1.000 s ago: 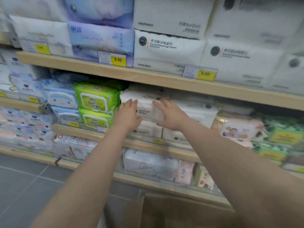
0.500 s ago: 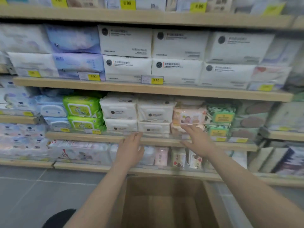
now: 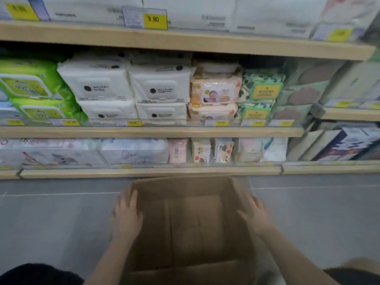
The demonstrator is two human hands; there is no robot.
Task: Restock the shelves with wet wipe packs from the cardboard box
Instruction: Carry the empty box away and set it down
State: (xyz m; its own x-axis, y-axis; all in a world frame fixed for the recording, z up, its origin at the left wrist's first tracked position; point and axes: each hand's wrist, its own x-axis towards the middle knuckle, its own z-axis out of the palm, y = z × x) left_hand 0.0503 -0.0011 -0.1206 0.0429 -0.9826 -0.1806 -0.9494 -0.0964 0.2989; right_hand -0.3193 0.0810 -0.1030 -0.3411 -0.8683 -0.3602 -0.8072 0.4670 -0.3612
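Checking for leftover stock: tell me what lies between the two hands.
In the head view, only the open cardboard box lies between the left hand and right hand; its visible bottom is bare, with no packs.

Pulled both hands off the shelf packs; now my left hand (image 3: 126, 214) and right hand (image 3: 256, 217) sit on either side of the cardboard box (image 3: 191, 223).

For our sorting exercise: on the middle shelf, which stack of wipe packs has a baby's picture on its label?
The peach-pink packs, stacked between the white packs and the green leaf-patterned packs. Only their labels picture a baby.
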